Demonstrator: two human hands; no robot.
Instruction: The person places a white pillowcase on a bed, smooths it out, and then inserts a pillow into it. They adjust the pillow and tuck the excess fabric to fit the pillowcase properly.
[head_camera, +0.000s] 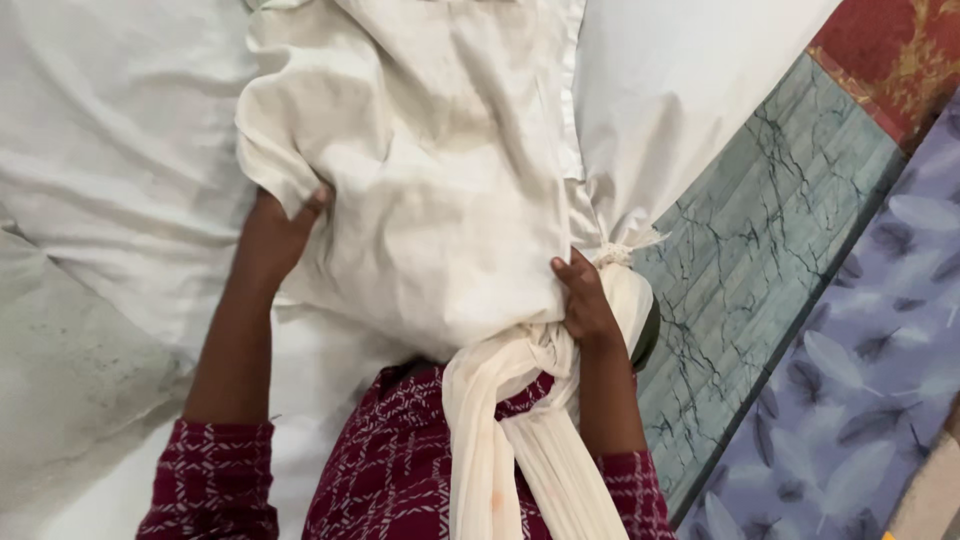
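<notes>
Both hands — left hand (275, 235), right hand (585, 300) — had fingers closed on a cream garment (430, 170) over a white sheet (110, 150); beside it lay a green mat (760, 250) and feather-print cloth (860, 370).

Two hands — left (275, 235), right (583, 300) — one cream garment (440, 170), one scarf (520, 430).
</notes>
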